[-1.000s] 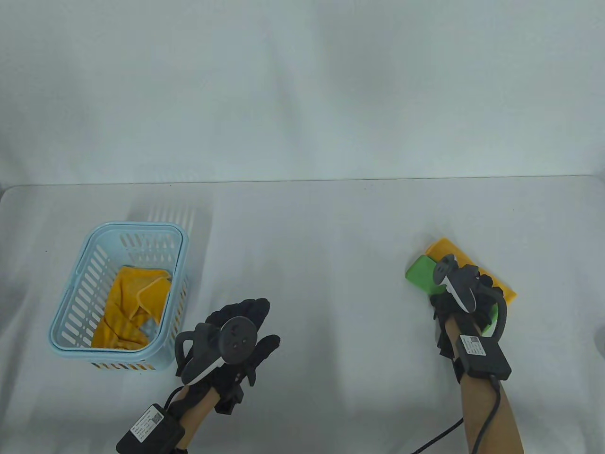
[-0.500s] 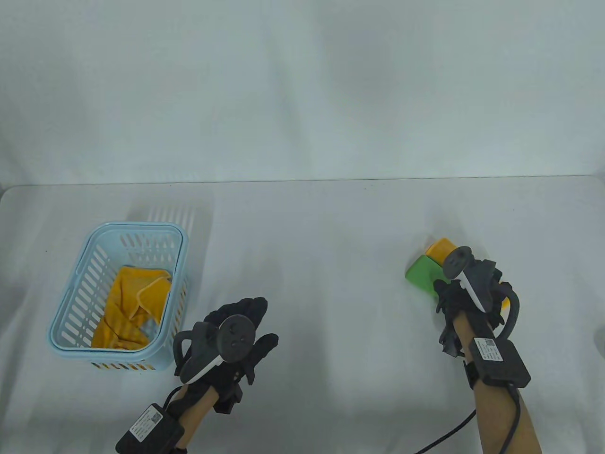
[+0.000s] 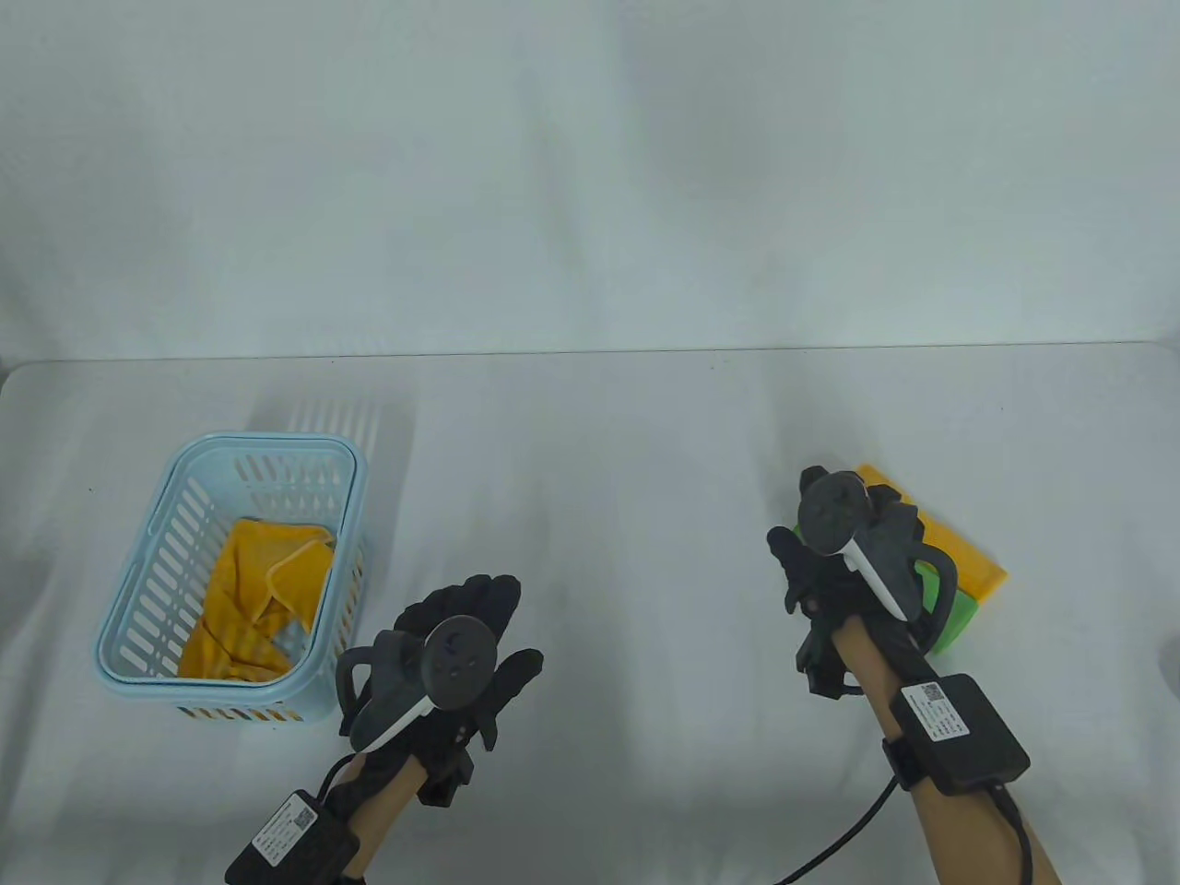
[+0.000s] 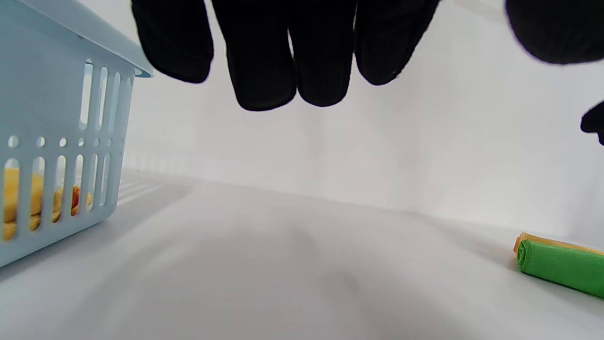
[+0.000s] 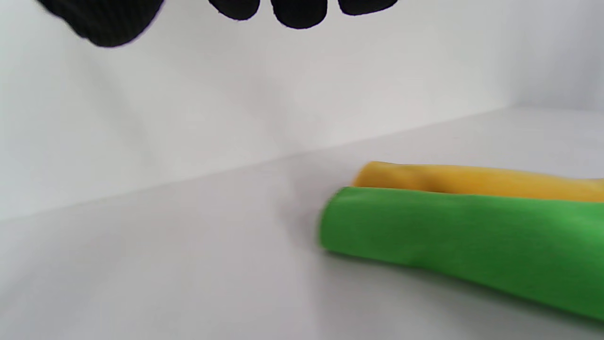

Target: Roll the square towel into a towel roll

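Right wrist view: two towel rolls, green roll (image 5: pixel 453 241) and yellow roll (image 5: pixel 476 182), apparently touching.

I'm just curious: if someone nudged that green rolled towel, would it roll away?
Probably a little: the green towel roll is round, but soft cloth likely drags. The yellow roll touching its far side would likely block it. Lifted carelessly, it may loosen.

Two rolled towels, one green (image 5: pixel 453 236), one yellow (image 5: pixel 472 182), one blue basket (image 3: pixel 138 590), one crumpled yellow cloth (image 3: pixel 258 590), two gloved hands (image 3: pixel 461 636).
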Demonstrator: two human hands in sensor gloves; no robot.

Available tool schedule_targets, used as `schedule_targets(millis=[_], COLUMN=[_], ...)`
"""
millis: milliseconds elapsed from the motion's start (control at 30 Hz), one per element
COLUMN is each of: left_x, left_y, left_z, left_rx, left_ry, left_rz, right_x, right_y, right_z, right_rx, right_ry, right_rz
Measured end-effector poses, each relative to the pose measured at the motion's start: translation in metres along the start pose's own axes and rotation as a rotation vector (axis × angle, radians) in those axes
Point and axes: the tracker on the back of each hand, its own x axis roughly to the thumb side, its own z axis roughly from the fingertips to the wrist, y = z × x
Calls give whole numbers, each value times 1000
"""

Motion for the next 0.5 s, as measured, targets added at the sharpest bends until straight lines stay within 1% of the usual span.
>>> schedule_targets(millis=[67, 200, 300, 367, 433, 500], left_x=[0, 1, -1, -5, -13, -23], left_y=[3, 18, 39, 53, 71, 86], left_z=[0, 4, 4, 4, 1, -1], left_rx=[16, 57, 68, 78, 76, 81], left_ry=[3, 2, 6, 10, 24, 50], left_rz=[-4, 12, 46, 66, 69, 67], right_x=[16, 46, 67, 77, 87, 92], right_y=[0, 3, 11, 19, 30, 38], right_z=[13, 43, 66, 76, 86, 93], right_rx=[-8, -30, -15, 21, 42, 30], right_ry=[-64, -190, -276, -316, -360, -390], right_rz=[-46, -157, -214, -212, -212, -219])
